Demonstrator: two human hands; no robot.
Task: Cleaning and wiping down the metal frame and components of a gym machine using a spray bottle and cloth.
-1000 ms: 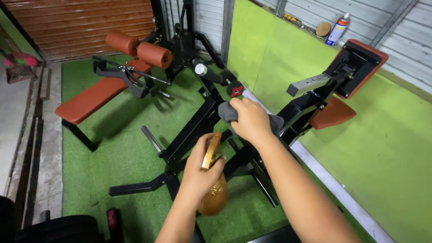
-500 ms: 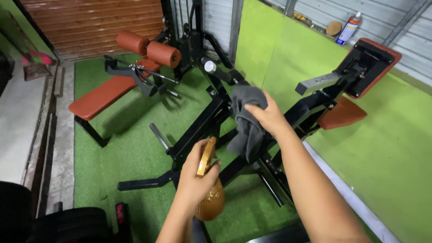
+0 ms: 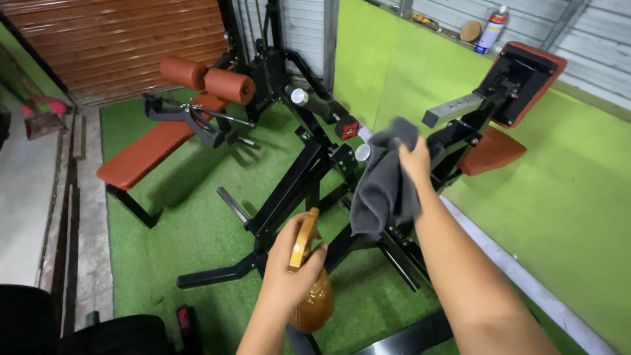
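Looking down from the head camera, I see the black gym machine (image 3: pixel 309 177) filling the middle of the scene, its angled steel frame standing on green artificial turf (image 3: pixel 190 223). Far left of it sits a bench with rust-red padding (image 3: pixel 148 154) and two red roller pads (image 3: pixel 207 79); on the right, a red seat pad (image 3: pixel 490 151) and a tilted backrest (image 3: pixel 526 82) stand against the green wall (image 3: pixel 565 197). On the ledge at the far right stands a spray can (image 3: pixel 490 29), too small for me to read its state.

My right hand (image 3: pixel 415 161) is raised over the frame, fingers closed around the top of a grey cloth (image 3: pixel 383 184), which hangs loose below the hand in front of the black bars, seemingly clear of them.

My left hand (image 3: pixel 292 269) is nearer, low in the middle, wrapped tightly around the neck of an amber spray bottle (image 3: pixel 312 299), with the gold trigger head (image 3: pixel 303 240) sticking up above the fingers. I cannot tell how much liquid the bottle holds.
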